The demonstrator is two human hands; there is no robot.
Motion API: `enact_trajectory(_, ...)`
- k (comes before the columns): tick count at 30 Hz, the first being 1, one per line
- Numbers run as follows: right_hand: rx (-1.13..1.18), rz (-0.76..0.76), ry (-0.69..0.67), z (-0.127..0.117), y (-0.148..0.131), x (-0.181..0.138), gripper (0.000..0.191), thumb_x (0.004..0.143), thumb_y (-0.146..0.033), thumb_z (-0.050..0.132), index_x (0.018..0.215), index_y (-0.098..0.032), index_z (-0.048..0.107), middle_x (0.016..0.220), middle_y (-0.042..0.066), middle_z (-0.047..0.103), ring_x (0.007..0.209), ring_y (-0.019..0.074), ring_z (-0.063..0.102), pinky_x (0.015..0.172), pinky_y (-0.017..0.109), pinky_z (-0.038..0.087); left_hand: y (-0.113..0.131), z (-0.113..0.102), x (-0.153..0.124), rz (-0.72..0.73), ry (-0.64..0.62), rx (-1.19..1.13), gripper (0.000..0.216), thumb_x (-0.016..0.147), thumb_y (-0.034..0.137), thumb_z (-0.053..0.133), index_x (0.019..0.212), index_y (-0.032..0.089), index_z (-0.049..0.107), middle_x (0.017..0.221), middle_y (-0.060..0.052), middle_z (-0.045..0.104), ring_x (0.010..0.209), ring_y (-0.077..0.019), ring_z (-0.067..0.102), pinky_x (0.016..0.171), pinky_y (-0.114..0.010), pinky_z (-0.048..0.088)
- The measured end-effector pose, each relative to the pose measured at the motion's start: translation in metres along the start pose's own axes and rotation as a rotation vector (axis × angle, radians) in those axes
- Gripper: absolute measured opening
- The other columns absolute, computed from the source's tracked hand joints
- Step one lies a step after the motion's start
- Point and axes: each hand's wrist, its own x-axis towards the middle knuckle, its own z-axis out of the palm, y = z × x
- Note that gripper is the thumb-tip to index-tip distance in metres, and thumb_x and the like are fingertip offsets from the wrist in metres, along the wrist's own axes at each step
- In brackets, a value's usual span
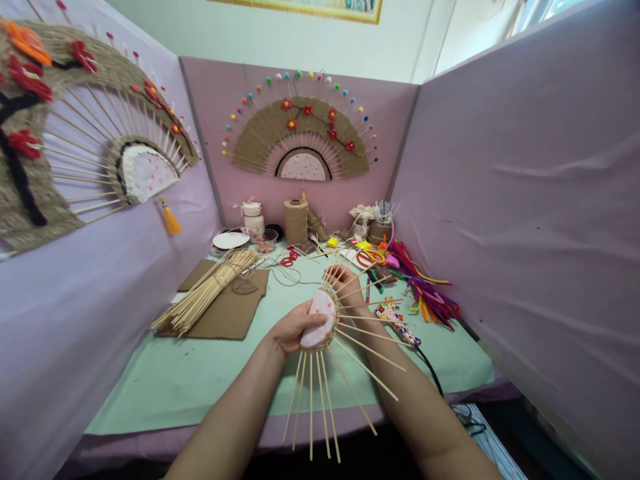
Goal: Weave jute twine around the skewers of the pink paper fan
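Observation:
A half-round piece (320,321) with pink-spotted white facing and a twine-coloured rim hangs over the table's front part. Thin wooden sticks (367,365) fan out from its curved edge, to the right and down toward me. My left hand (296,327) grips the flat side, thumb pressed on the spotted face. Behind the upper sticks, my right hand (343,283) has its fingers bent together near the far end of the rim. Sticks partly cover those fingers, and whatever they pinch cannot be made out.
A bundle of sticks (213,290) lies on brown cardboard (250,310) at left. Farther back stand a twine spool (296,223) and a white jar (253,220). At right are a patterned glue gun (397,322) with a black cord and colourful pipe cleaners (423,287). Finished fans (300,133) hang on the partitions.

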Motion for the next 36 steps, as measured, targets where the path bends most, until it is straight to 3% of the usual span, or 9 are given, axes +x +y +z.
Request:
enact_trajectory(5, 0.009, 0.045, -0.026, 0.004, 0.005, -0.003, 0.020, 0.061, -0.029, 0.067, 0.073, -0.015, 0.060, 0.068, 0.001, 0.061, 0.062, 0.0122, 0.051, 0.059, 0.026, 0.041, 0.000, 0.005, -0.002, 0.032, -0.064, -0.046, 0.039, 0.066, 0.017, 0.071, 0.102, 0.010, 0.056, 0.094, -0.014, 0.068, 0.071, -0.0193, 0.067, 0.061, -0.027, 0.053)
enact_trajectory(10, 0.008, 0.056, -0.019, 0.003, 0.006, -0.001, 0.019, 0.060, -0.029, 0.067, 0.072, -0.017, 0.060, 0.065, -0.001, 0.060, 0.059, 0.0118, 0.051, 0.059, 0.026, 0.041, 0.002, 0.004, -0.002, -0.039, -0.014, -0.194, 0.028, 0.075, 0.026, 0.062, 0.097, 0.008, 0.060, 0.086, -0.014, 0.070, 0.075, -0.0218, 0.067, 0.071, -0.036, 0.053)
enact_trajectory(15, -0.031, 0.010, -0.026, 0.001, 0.000, -0.001, 0.017, 0.060, -0.029, 0.067, 0.070, -0.018, 0.061, 0.067, 0.000, 0.062, 0.062, 0.0138, 0.055, 0.063, 0.028, 0.043, 0.008, 0.001, -0.002, -0.129, 0.127, -0.153, 0.024, 0.080, 0.025, 0.056, 0.092, 0.005, 0.061, 0.072, -0.012, 0.069, 0.063, -0.0177, 0.066, 0.062, -0.028, 0.052)
enact_trajectory(25, 0.039, -0.011, 0.119, -0.016, -0.011, 0.006, 0.025, 0.061, -0.034, 0.071, 0.076, -0.018, 0.060, 0.064, -0.002, 0.057, 0.056, 0.0102, 0.047, 0.051, 0.023, 0.036, 0.018, -0.002, -0.008, -0.069, 0.184, -0.056, 0.027, 0.072, 0.019, 0.065, 0.096, 0.007, 0.060, 0.076, -0.010, 0.069, 0.059, -0.0158, 0.065, 0.055, -0.025, 0.052)
enact_trajectory(31, 0.300, -0.018, -0.035, -0.039, -0.031, 0.007, 0.023, 0.064, -0.034, 0.069, 0.082, -0.022, 0.060, 0.070, -0.002, 0.055, 0.057, 0.0088, 0.046, 0.051, 0.023, 0.036, 0.024, -0.021, -0.007, -0.016, 0.265, -0.056, 0.023, 0.074, 0.020, 0.065, 0.092, 0.007, 0.060, 0.071, -0.009, 0.068, 0.058, -0.0153, 0.064, 0.055, -0.025, 0.051)
enact_trajectory(36, 0.325, -0.037, -0.080, -0.046, -0.040, 0.003, 0.024, 0.064, -0.032, 0.070, 0.084, -0.025, 0.060, 0.079, 0.000, 0.059, 0.063, 0.0113, 0.051, 0.059, 0.027, 0.043, 0.028, -0.026, -0.007, -0.042, 0.299, -0.115, 0.016, 0.077, 0.019, 0.061, 0.087, 0.007, 0.060, 0.065, -0.007, 0.067, 0.053, -0.0139, 0.063, 0.052, -0.024, 0.050)
